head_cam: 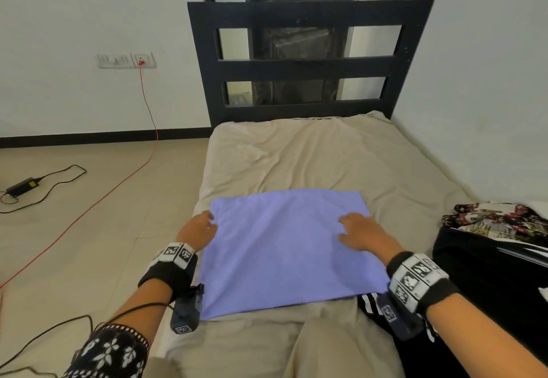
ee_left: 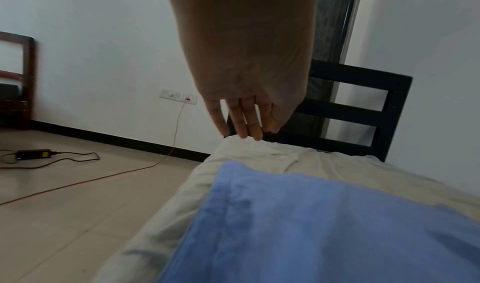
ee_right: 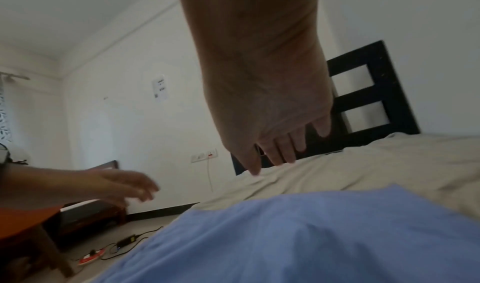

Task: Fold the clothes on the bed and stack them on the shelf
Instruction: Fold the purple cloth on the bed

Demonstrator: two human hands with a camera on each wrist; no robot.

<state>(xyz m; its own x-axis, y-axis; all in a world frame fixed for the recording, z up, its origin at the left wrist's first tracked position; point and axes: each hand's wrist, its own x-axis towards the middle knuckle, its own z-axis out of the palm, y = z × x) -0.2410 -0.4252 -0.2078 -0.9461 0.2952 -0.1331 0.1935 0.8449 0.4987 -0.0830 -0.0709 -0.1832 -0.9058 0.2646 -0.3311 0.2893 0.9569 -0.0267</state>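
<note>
White walls (head_cam: 74, 21) and a pale tiled floor (head_cam: 89, 229) surround the bed (head_cam: 296, 152), whose beige sheet lies creased below a black slatted headboard (head_cam: 308, 66). On the near half of the bed a light blue cloth (head_cam: 281, 247) is spread flat as a smooth rectangle. To its right, at the bed's edge, sits a heap of other clothes: a black garment (head_cam: 489, 282) with white stripes and, on top of it, a dark floral-print piece (head_cam: 498, 217). The left hand (head_cam: 198, 229) hovers at the blue cloth's left edge with fingers straight and slightly spread, gripping nothing; the left wrist view shows the same fingers (ee_left: 241, 121) hanging loose above the sheet. The right hand (head_cam: 364, 232) rests palm down on the cloth near its far right corner, fingers spread and relaxed, and in the right wrist view its fingers (ee_right: 280, 150) point out over the sheet. Only the right wrist view takes in an orange-topped piece of furniture (ee_right: 23, 219), a sheet of paper (ee_right: 160, 90) stuck on the wall with print too small to read, and a red-and-white power strip (ee_right: 91, 258) on the floor. The head view adds a wall socket panel (head_cam: 126, 59), a red cable (head_cam: 142, 140) running down from it, and a black power adapter (head_cam: 23, 185) with a yellow label that cannot be read. Both wrists wear black bands carrying black-and-white square markers (head_cam: 415, 276).
</note>
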